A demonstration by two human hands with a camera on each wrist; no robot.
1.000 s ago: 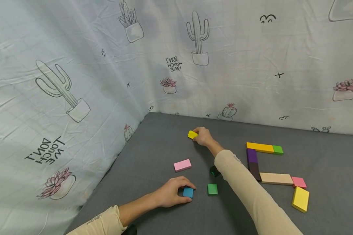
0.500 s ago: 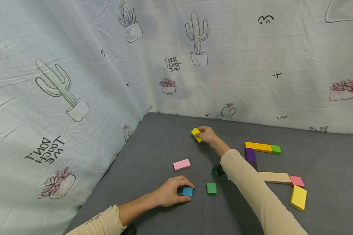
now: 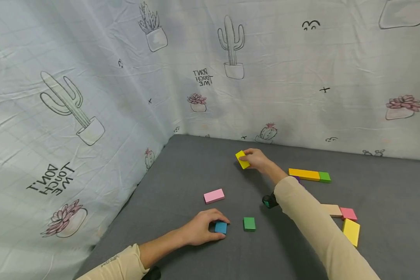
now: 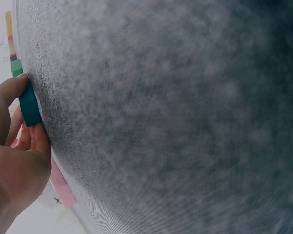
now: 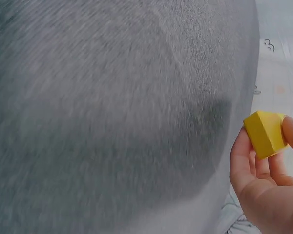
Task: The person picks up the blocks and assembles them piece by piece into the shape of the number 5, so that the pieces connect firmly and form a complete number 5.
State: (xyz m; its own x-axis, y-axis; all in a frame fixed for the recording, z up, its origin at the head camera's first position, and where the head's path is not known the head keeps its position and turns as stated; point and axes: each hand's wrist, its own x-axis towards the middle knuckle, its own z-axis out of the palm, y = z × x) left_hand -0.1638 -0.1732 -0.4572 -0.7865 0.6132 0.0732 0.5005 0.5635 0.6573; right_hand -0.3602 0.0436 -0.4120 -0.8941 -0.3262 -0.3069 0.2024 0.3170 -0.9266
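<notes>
Near the front of the grey table, my left hand [image 3: 202,228] holds a small blue block [image 3: 221,228] between thumb and fingers; the left wrist view shows the thumb at one end of it and fingertips at the other. Farther back, my right hand [image 3: 260,159] pinches a yellow block [image 3: 242,160], tilted and raised above the cloth in the right wrist view [image 5: 266,134]. A green square block [image 3: 249,224] lies just right of the blue one. Behind the left hand lies a pink block [image 3: 214,196].
To the right, an orange block [image 3: 303,174] touches a light green block [image 3: 324,177]. My right sleeve [image 3: 309,217] partly covers a purple block and a beige block [image 3: 331,210]. A coral-pink block [image 3: 348,213] and a larger yellow block [image 3: 351,232] adjoin the beige one. A patterned curtain [image 3: 283,77] borders the table.
My right hand has moved rightward with the yellow block, which has turned in its grip. The right forearm now covers the dark block and much of the purple one. The left hand keeps its hold.
</notes>
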